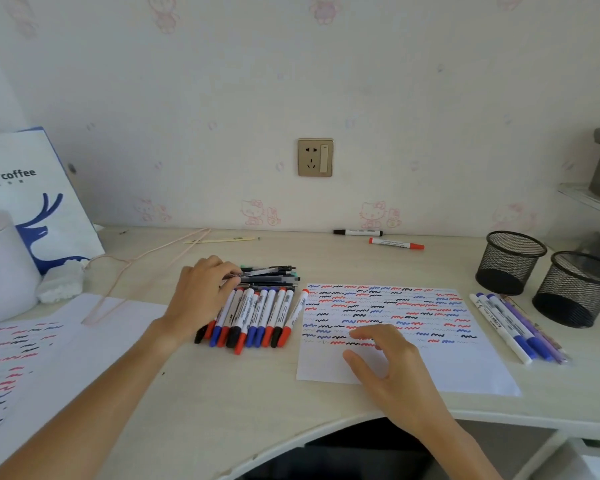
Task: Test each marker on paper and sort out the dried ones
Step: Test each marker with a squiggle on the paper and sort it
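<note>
The left hand (201,299) rests on the marker pile (253,317) at mid-bench, fingers (227,271) curled around a thin pen (267,270) at the pile's far edge. The pen's long axis runs left-right and points toward the paper (465,368); the markers lie front-to-back. Over the paper's near left part the right hand (392,362) hovers, fingers spread and empty. It is nearer the paper, so the pen must travel right. Tested markers (510,323) lie beyond the paper's right edge.
</note>
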